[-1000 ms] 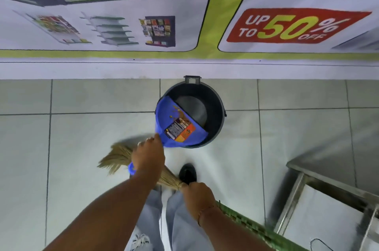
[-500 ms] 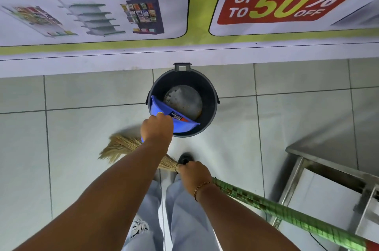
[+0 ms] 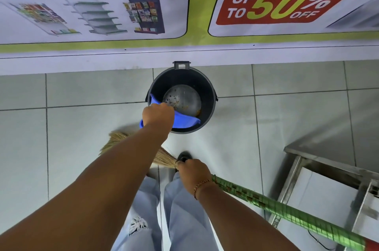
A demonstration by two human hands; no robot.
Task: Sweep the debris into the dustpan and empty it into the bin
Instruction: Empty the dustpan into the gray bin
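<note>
A black round bin stands on the tiled floor against the wall. My left hand grips the blue dustpan, which is tipped steeply into the bin's near side. Small brown and orange debris lies scattered on the bin's grey bottom. My right hand holds the broom where its green-wrapped handle meets the straw. The straw bristles fan out on the floor to the left, partly hidden under my left forearm.
A printed banner covers the wall behind the bin. A steel table frame stands at the right, close to the broom handle. My legs and a black shoe are just below the bin.
The dustpan has tilted further into the bin, so its labelled inside face no longer shows. Debris now lies on the bin's bottom. My left hand moved up towards the rim.
</note>
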